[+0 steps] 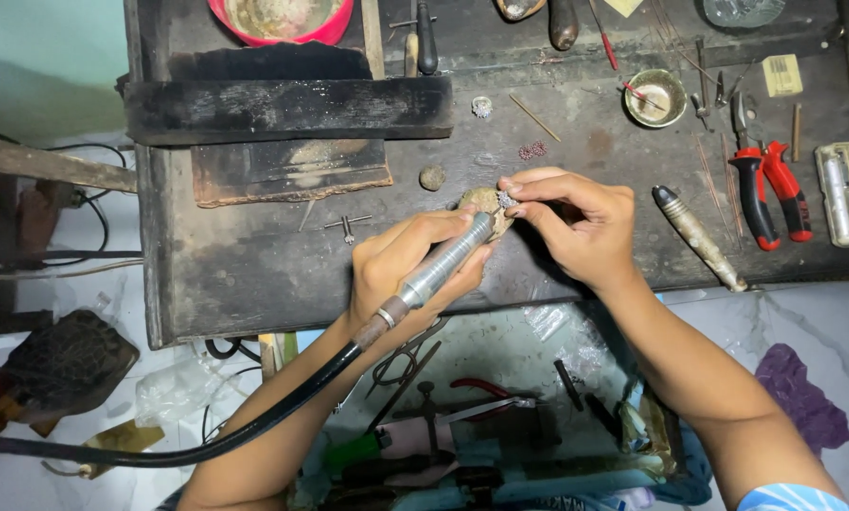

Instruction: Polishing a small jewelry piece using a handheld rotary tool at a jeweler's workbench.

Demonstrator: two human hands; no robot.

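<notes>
Rotary tool handpiece (441, 267) gripped by left hand (401, 270), tip at small metal piece (506, 200) pinched by right hand (581, 227), over dark workbench (254, 265)

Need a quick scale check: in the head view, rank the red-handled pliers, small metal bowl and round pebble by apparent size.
1. Red-handled pliers, clearly largest.
2. Small metal bowl.
3. Round pebble, smallest.
All lie on the workbench at similar depth, so the order looks reliable.

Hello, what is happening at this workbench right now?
A person works at a dark, worn workbench. The left hand grips a metal rotary handpiece on a black flexible shaft. Its tip meets a small silvery piece that the right hand pinches against a brownish lump. Red-handled pliers lie to the right.
</notes>
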